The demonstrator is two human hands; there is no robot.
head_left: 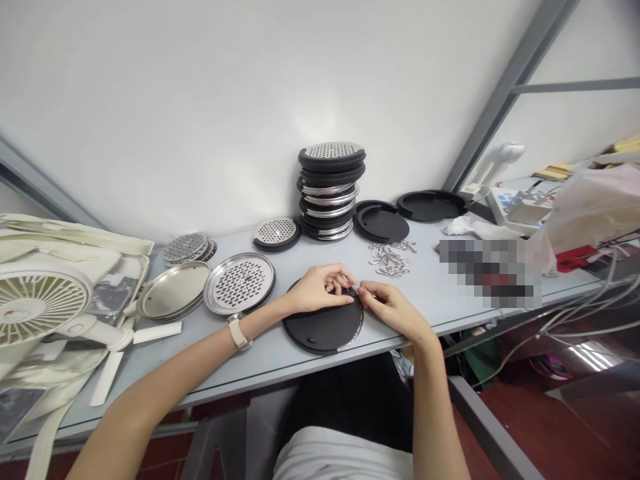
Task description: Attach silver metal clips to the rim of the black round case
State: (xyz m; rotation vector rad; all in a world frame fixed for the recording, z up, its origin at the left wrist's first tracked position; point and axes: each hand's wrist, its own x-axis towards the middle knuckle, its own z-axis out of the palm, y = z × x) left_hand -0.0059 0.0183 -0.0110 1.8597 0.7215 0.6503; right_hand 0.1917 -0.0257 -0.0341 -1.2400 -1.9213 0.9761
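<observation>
A round black disc [323, 331] lies on the table in front of me, a bright metal rim showing along its lower right edge. My left hand [323, 288] rests over its far side, fingers curled and thumb stretched toward the upper right edge. At that same edge my right hand [387, 305] is closed in a pinch. Between the fingertips of both hands is a small shiny metal piece [353, 291], too small to make out fully. Just beyond the right hand lies a pile of bent wire clips [390, 260].
A tall stack of black and metal discs [332, 193] stands by the wall, flanked by a perforated disc [275, 232] and black holders [381, 221]. Left are a grater plate [240, 283], metal lids [175, 290] and a white fan [40, 307]. Plastic bags [595, 207] sit right.
</observation>
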